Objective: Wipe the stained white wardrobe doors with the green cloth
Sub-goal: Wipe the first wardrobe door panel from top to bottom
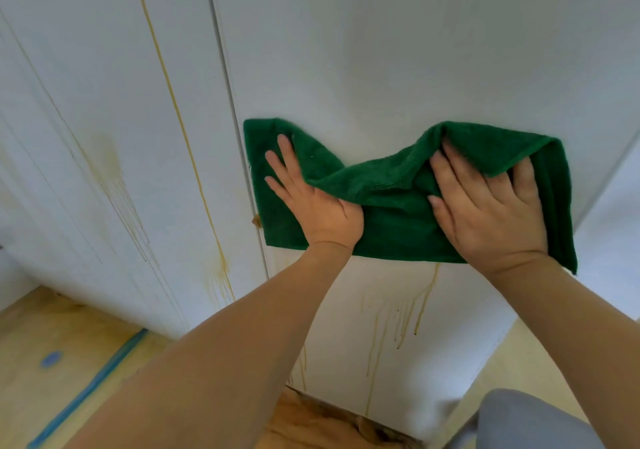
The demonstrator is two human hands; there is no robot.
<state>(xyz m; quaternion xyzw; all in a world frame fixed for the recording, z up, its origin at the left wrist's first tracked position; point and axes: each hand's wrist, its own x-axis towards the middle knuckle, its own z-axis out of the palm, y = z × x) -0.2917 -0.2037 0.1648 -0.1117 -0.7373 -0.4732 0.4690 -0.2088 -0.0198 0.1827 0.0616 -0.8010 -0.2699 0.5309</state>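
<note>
the white wardrobe doors (398, 50) fill most of the view, running from the top edge down to the floor (41, 362). the right-hand door is bare and pale above the cloth, with yellow drips (419, 306) running down its lower part toward its bottom edge. the door to the left (114, 102) carries long yellow streaks and a smeared patch, and a dark seam (225, 67) divides the two doors. the floor is light wood with a blue stripe (104, 376) near the bottom left.

the green cloth (391, 220) lies spread wide against the right-hand door, its left end reaching just past the seam, its upper edge drooping in a fold at the middle. the left hand (311, 195) presses flat on the cloth's left part, fingers straight and spread. the right hand (485, 202) lies on the right part, its fingertips tucked under the folded-over top edge, so its grasp there cannot be made out.
</note>
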